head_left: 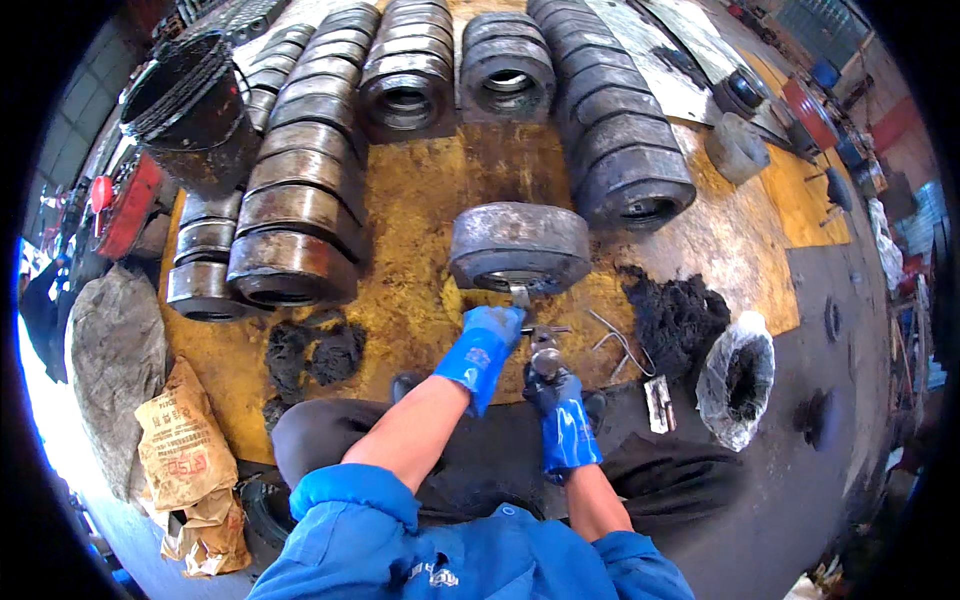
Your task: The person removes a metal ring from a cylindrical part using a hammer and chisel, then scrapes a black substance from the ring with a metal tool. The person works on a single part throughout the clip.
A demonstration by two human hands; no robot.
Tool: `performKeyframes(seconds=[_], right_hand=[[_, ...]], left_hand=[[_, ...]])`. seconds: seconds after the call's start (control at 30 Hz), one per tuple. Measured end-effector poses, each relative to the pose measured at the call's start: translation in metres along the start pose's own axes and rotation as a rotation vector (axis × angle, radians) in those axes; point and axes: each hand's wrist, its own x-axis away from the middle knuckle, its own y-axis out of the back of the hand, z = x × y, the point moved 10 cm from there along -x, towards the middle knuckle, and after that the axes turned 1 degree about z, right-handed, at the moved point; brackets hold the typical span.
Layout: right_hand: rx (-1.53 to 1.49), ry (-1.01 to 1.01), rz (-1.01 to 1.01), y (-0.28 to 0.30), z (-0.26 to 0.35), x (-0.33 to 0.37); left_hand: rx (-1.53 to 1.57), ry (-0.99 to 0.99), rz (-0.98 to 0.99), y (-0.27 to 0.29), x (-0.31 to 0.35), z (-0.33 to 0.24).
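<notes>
A thick grey metal ring (pixel 520 240) stands in front of me on the stained yellow board (pixel 410 215). My left hand (pixel 490 340), in a blue rubber glove, is closed at the ring's near edge. Past its fingers a flat metal strip (pixel 520 297) shows against the ring's opening; the grip on it is mostly hidden. My right hand (pixel 558 405), in a blue glove blackened at the fingers, is wrapped round a hammer-like metal tool (pixel 546 360) with a rounded head. A thin dark rod (pixel 550 329) crosses just beyond that head.
Rows of similar rings (pixel 300 210) line the left, back and right (pixel 630 165). A black bucket (pixel 190 115) stands at left. Dark fibrous clumps (pixel 680 320), bent wire (pixel 622 340), and a plastic bag (pixel 738 380) lie at right; a brown paper sack (pixel 185 440) lies left.
</notes>
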Motion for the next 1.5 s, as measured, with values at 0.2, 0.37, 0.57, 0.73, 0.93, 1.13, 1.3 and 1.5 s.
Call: performKeyframes(seconds=[0.2,0.37,0.57,0.73,0.93,1.13,1.3,1.5], right_hand=[[-0.242,0.216,0.01,0.011,0.016,0.007],[-0.14,0.038,0.012,-0.007,-0.035,-0.022],[-0.223,0.134,-0.118,0.023,0.016,0.005],[-0.609,-0.045,-0.203,0.062,-0.006,-0.033],[-0.426,-0.208,-0.306,0.173,-0.07,-0.129],[-0.104,-0.052,-0.418,0.291,-0.089,-0.199],[1.112,0.525,-0.534,0.201,0.084,-0.13],[1.348,1.144,-0.284,0.02,0.121,-0.033]], left_hand=[[-0.008,0.035,0.03,0.005,-0.002,0.0],[-0.012,0.037,0.034,-0.002,-0.011,0.009],[0.003,0.087,0.103,0.004,-0.014,0.011],[0.011,0.092,0.155,-0.001,-0.02,0.01],[0.033,0.092,0.178,-0.009,-0.02,0.004],[0.044,0.107,0.191,-0.005,-0.02,-0.001],[0.049,0.138,0.196,-0.009,-0.022,0.004],[0.032,0.1,0.175,-0.001,-0.023,-0.003]])
